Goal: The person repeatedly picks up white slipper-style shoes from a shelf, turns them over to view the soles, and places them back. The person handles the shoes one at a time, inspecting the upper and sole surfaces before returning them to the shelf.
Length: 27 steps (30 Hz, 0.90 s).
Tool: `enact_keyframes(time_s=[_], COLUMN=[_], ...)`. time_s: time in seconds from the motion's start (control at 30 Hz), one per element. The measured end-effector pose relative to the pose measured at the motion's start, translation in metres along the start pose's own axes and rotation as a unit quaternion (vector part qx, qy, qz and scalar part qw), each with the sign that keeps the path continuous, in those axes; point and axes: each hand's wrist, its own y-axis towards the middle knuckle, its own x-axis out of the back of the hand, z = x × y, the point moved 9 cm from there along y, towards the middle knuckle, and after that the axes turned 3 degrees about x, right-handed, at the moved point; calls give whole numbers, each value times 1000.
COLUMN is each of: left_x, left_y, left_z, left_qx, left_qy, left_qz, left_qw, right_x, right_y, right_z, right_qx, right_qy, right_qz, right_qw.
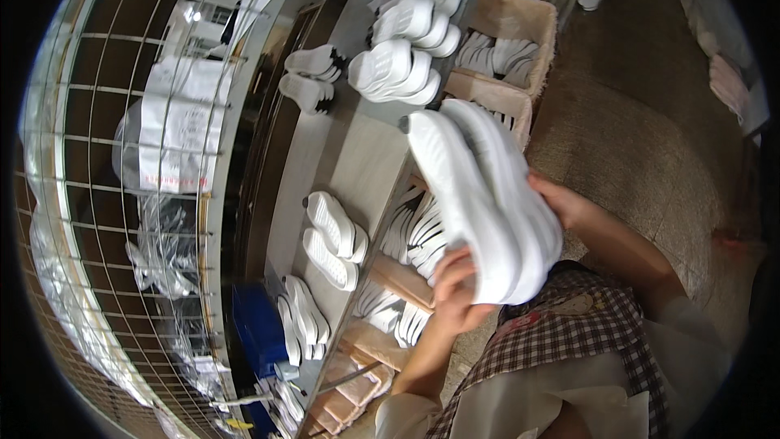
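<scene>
Between my two hands is a pair of white shoe soles, held close together and raised in front of my apron. My left hand grips their lower left end, with its fingers curled over the edge. On the right side my right hand holds them too, its fingertips partly hidden behind the soles. Left of the hands, another pair of soles lies on the grey bench. Stacked white soles stand farther along it.
Open crates full of soles line the bench's right side. Smaller soles with dark ends sit by its back edge. More soles and a blue box are near left. A wire grid rises at left; floor lies right.
</scene>
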Motion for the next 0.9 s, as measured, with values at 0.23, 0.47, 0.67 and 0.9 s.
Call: enact_keyframes(time_s=[0.23, 0.47, 0.67, 0.9], left_x=[-53, -43, -73, -148], left_y=[22, 56, 63, -85], left_z=[-31, -6, 179, 172], left_qx=[-73, -29, 316, 490], left_qy=[-29, 8, -33, -280], left_qz=[93, 217, 519, 652], left_qw=[993, 976, 794, 506], right_x=[49, 84, 134, 177], right_y=[-12, -39, -43, -80], right_z=[-4, -16, -50, -124], right_qx=[-15, -153, -262, -418], right_qy=[-14, 12, -203, -120], right_qz=[43, -49, 80, 62], right_qw=[999, 987, 940, 898])
